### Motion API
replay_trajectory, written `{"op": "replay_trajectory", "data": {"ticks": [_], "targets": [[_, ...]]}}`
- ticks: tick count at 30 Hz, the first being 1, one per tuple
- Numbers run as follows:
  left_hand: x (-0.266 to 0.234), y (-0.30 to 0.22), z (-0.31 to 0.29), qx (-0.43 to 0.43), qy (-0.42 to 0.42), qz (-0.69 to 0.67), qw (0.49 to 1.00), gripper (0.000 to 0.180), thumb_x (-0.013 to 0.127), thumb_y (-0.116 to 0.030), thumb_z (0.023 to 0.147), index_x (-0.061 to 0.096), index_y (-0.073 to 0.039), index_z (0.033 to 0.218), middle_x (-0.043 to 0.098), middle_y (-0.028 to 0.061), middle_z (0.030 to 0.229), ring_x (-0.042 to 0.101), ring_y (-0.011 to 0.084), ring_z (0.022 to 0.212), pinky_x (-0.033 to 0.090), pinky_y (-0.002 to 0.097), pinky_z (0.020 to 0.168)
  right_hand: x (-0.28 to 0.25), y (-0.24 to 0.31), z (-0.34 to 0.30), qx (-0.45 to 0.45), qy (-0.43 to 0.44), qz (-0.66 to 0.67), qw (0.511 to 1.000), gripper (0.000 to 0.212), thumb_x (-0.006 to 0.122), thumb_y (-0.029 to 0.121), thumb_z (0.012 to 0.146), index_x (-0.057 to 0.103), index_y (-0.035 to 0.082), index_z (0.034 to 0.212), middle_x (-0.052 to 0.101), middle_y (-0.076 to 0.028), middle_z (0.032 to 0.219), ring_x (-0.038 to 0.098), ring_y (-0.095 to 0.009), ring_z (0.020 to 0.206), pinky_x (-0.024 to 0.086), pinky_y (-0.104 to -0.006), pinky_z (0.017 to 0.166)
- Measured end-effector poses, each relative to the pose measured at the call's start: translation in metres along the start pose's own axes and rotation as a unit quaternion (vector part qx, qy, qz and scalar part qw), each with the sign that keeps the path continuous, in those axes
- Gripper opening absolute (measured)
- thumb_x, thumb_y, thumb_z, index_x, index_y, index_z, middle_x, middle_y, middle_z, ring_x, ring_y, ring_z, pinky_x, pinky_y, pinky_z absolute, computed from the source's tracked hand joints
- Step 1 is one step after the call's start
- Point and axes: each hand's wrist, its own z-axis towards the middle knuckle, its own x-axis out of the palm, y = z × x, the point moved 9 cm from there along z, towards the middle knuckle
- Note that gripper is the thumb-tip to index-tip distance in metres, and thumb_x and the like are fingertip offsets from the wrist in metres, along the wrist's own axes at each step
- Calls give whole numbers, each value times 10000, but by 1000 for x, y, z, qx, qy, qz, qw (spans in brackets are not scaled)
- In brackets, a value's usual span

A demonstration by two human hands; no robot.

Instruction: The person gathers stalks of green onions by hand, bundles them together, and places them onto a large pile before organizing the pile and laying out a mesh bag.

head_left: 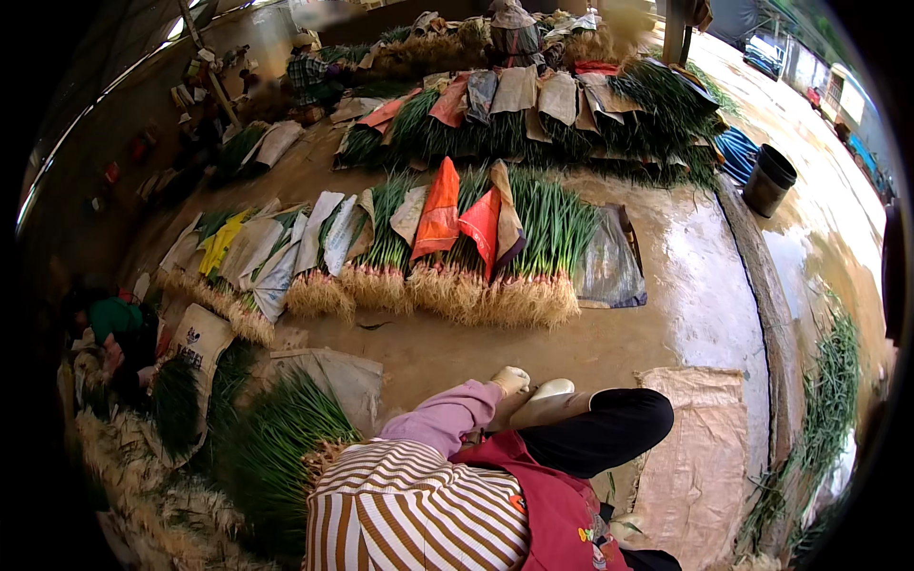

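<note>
My left hand (512, 381), in a cream glove, is closed in front of my body, with its curled fingers hiding whatever may be in them. It is just left of the toe of a cream rubber boot (552, 390) on my bent leg. My right hand cannot be made out; a pale shape beside my red apron (557, 504) is too unclear to name. A pile of green onions (290, 428) lies left of my striped sleeve, its roots toward my arm. Ahead stands a row of green onion bundles (543, 243), pale pink at the base, with tan roots facing me.
Sacks and an orange cloth (438, 214) cover parts of the row. A longer row (533, 124) lies behind it. A flat sack (695, 457) lies at right, near a raised curb (762, 295) and a black bucket (769, 181). A co-worker (114, 319) sits at left.
</note>
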Motion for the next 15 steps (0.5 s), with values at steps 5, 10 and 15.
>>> {"op": "replay_trajectory", "data": {"ticks": [5, 10, 15], "targets": [[1, 0, -33, -32, 16, -6, 999, 106, 570, -124, 751, 650, -57, 772, 656, 60, 712, 604, 134, 593, 491, 292, 540, 34, 83, 10, -76, 35, -3, 997, 169, 527, 67, 825, 610, -48, 916, 604, -108, 809, 570, -172, 692, 461, -308, 614], [14, -20, -9, 17, 52, -19, 998, 144, 562, -180, 759, 667, -101, 816, 667, 60, 735, 636, 152, 637, 497, 320, 537, 43, 74, 6, -43, 45, -35, 997, 173, 526, 71, 827, 608, -49, 921, 605, -111, 815, 571, -177, 698, 460, -310, 622], [72, -31, 47, 145, 71, 82, 983, 119, 553, -126, 763, 650, -73, 807, 655, 63, 716, 631, 157, 646, 505, 312, 555, 39, 44, -5, 15, 50, -48, 997, 178, 525, 75, 830, 606, -51, 926, 607, -113, 820, 572, -181, 703, 459, -312, 630]]}}
